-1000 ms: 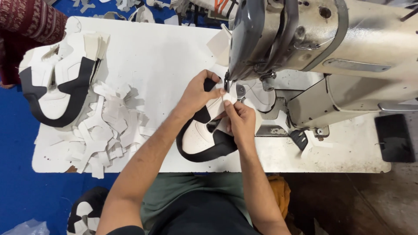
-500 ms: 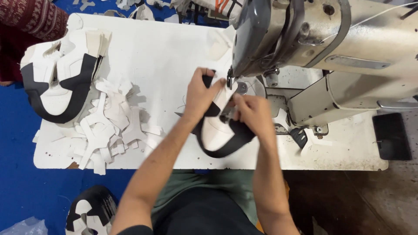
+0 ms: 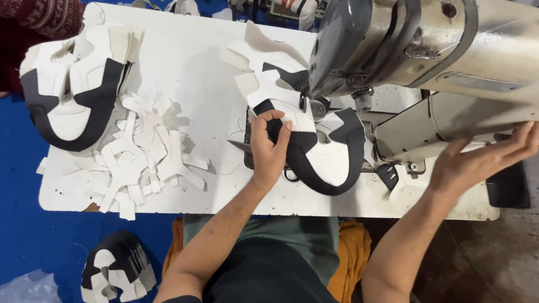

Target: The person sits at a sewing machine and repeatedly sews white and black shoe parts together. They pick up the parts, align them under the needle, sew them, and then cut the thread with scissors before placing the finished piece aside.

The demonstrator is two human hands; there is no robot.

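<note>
My left hand (image 3: 269,147) presses down on a white and black shoe upper (image 3: 328,160) that lies under the needle of a grey sewing machine (image 3: 404,45). Its fingers rest on the white piece just left of the presser foot (image 3: 306,104). My right hand (image 3: 483,157) is off the work, fingers spread, beside the machine's body at the right and holding nothing. Small scissors (image 3: 238,147) lie on the table beside my left wrist.
A stack of finished white and black uppers (image 3: 70,92) lies at the table's (image 3: 191,67) left end, with several loose white cut pieces (image 3: 146,163) beside it. More uppers (image 3: 115,272) lie on the blue floor at lower left. A person's patterned sleeve (image 3: 39,17) shows at top left.
My right hand has left the shoe upper and swung out to the right side of the machine. My left hand stays on the upper, which now lies flatter under the needle.
</note>
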